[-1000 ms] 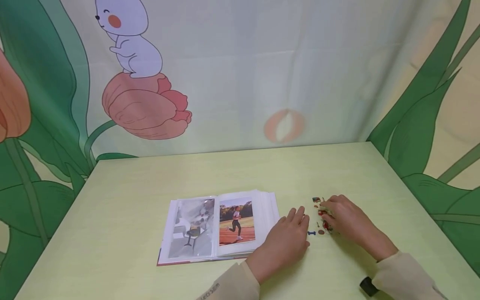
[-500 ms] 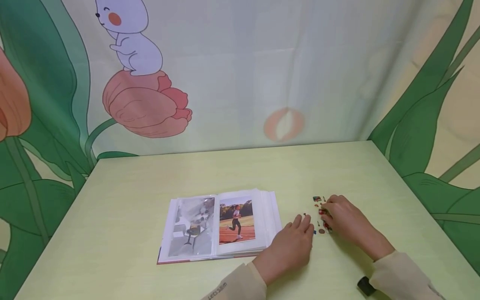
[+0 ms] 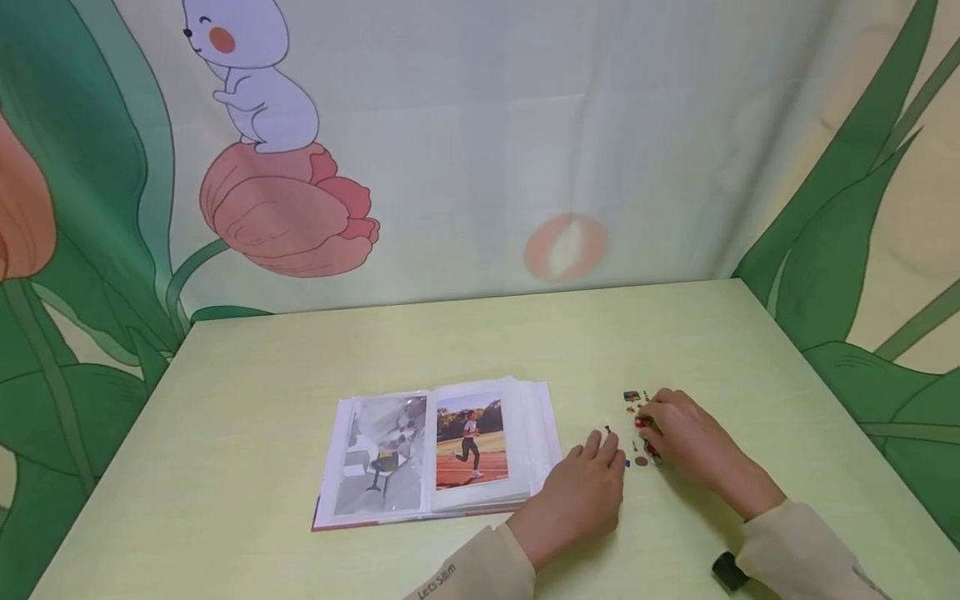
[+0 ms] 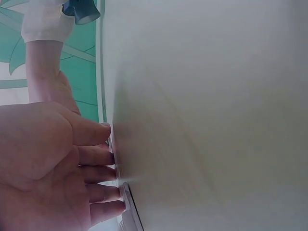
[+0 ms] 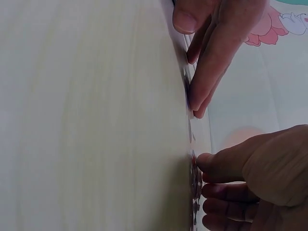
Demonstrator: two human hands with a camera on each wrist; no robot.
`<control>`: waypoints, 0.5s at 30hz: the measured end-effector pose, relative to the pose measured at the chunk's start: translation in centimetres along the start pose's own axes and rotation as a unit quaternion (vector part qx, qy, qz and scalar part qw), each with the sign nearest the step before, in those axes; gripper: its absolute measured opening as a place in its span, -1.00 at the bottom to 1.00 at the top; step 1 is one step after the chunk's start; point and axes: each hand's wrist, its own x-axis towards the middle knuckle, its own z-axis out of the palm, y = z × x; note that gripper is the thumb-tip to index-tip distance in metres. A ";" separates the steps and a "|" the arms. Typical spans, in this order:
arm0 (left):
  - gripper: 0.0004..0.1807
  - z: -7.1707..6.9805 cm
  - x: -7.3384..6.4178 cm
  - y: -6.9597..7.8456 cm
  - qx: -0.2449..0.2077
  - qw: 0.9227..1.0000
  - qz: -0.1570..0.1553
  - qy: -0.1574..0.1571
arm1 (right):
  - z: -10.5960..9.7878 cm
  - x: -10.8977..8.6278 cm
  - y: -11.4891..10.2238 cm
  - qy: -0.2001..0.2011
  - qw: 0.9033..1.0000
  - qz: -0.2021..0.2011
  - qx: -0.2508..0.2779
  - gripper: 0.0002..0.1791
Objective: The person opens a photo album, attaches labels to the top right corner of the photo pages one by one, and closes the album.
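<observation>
Small colourful stickers (image 3: 641,461) lie on the table to the right of the open photo album; they look to be on a clear sheet whose edges I cannot make out. My left hand (image 3: 583,492) rests at their left side, fingers extended and fingertips down, partly covering a blue one. In the left wrist view the left fingers (image 4: 101,192) reach down to the surface. My right hand (image 3: 686,437) bends over the stickers from the right. Its thumb and forefinger pinch at a small red sticker (image 3: 641,423); the other fingers (image 5: 224,209) are curled beside them.
Left of the hands the photo album (image 3: 528,467) lies open, with a photo of a runner (image 3: 471,442) on its right page and a greyish photo (image 3: 381,454) on its left. A black cylinder-like object (image 3: 729,572) is by the right sleeve. A printed curtain (image 3: 450,150) hangs behind the table.
My left hand has slid slightly right, over the blue sticker, uncovering a small dark one above its fingertips. The right hand has stayed at the red sticker.
</observation>
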 end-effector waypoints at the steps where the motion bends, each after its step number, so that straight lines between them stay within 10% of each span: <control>1: -0.44 0.0 0.0 0.0 0.001 1.000 0.001 -0.002 | 0.0 0.0 0.0 0.000 1.000 0.000 0.002 -0.85; 15: -0.38 -0.4 0.0 0.1 -0.006 1.000 -0.002 -0.017 | -0.1 -0.1 -0.1 0.010 1.000 -0.009 0.017 -0.81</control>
